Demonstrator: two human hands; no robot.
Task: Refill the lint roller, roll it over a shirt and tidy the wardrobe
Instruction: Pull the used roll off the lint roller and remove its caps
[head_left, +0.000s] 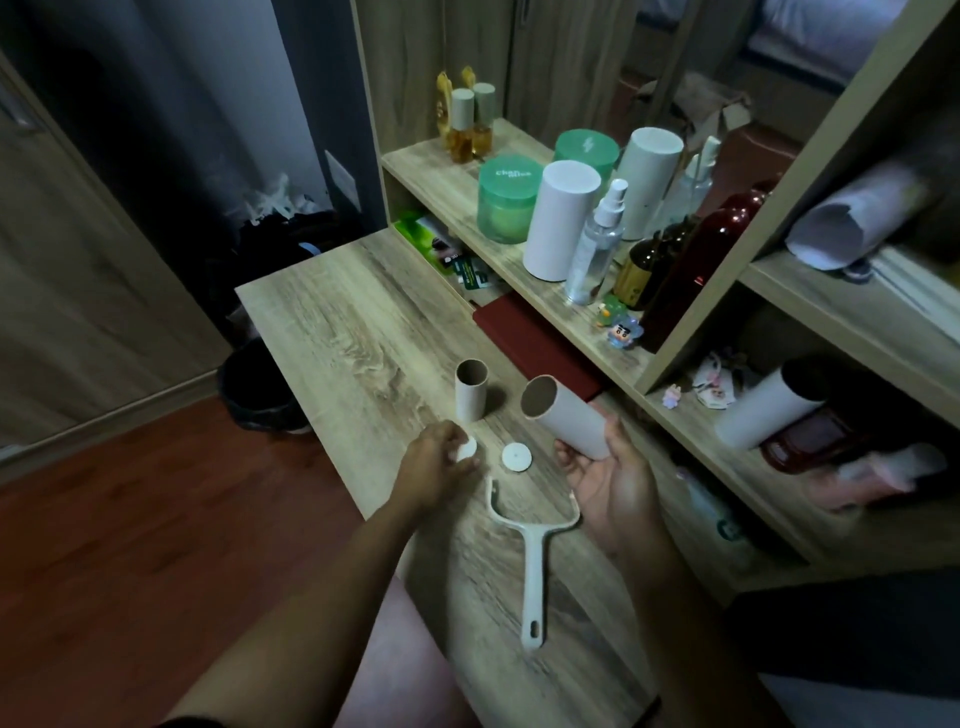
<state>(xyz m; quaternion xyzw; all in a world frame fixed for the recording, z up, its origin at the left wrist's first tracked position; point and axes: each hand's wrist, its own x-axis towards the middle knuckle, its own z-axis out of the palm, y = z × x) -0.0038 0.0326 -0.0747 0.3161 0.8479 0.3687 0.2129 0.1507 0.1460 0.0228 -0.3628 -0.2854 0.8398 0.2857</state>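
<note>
On the wooden table (337, 322) lies the white lint roller handle (531, 556), its fork bare and pointing away from me. My right hand (610, 483) holds a new refill roll (566, 418) tilted above the table, its open end facing left. My left hand (439, 460) pinches a white round end cap (467, 448) at the table surface. A second white end cap (517, 457) lies flat between my hands. An empty brown cardboard core (471, 389) stands upright just beyond them.
Shelves at the right hold white refill rolls (558, 221), green jars (506, 200), spray bottles, dark bottles and small figurines. Another roll (769, 410) lies in the lower shelf. A dark red book (535, 343) sits under the shelf. A black bin (260, 387) stands left of the table.
</note>
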